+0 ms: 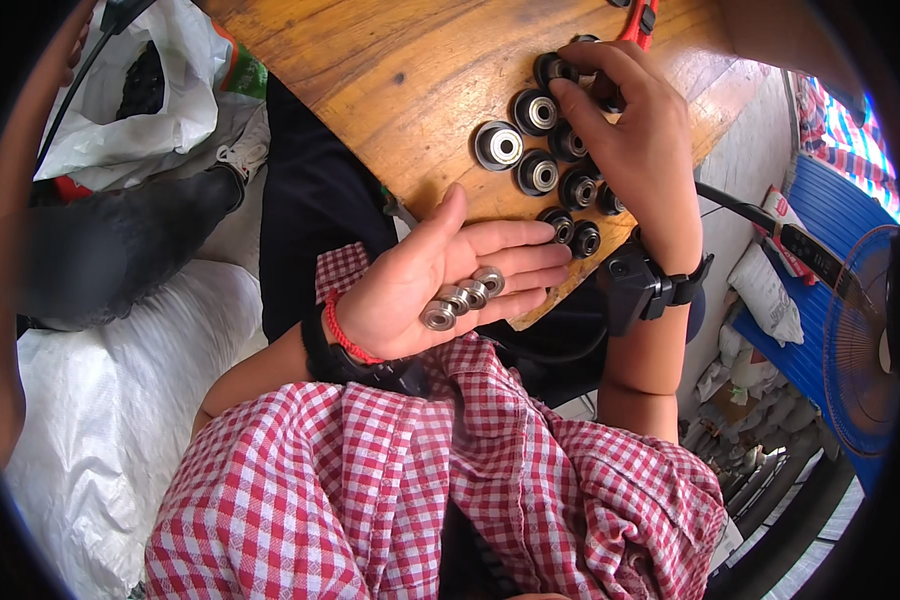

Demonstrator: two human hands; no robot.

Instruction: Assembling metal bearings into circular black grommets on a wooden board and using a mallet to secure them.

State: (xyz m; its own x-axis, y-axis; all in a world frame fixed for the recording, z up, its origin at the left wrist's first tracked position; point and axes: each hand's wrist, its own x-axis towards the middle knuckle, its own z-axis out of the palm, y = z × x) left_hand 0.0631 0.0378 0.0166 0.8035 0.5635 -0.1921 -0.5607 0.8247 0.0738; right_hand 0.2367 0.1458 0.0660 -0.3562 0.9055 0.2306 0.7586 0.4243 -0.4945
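Head view: two bare hands at the edge of a brown wooden table (400,100).
Bearings (456,299): four small steel rings, shiny silver, round, with centre holes; they lie in a slanting row, close together, across the left palm and the base of the fingers.
Left hand (400,285): palm up, grip spread, fingers extended toward the nearest wheels.
Wheels (538,173): a cluster on the table, black and round, with silver ringed centres; the leftmost shows the broadest bright face.
Right hand (642,125): over the cluster, thumb and forefinger bent beside one wheel; whether they pinch it, I cannot tell.
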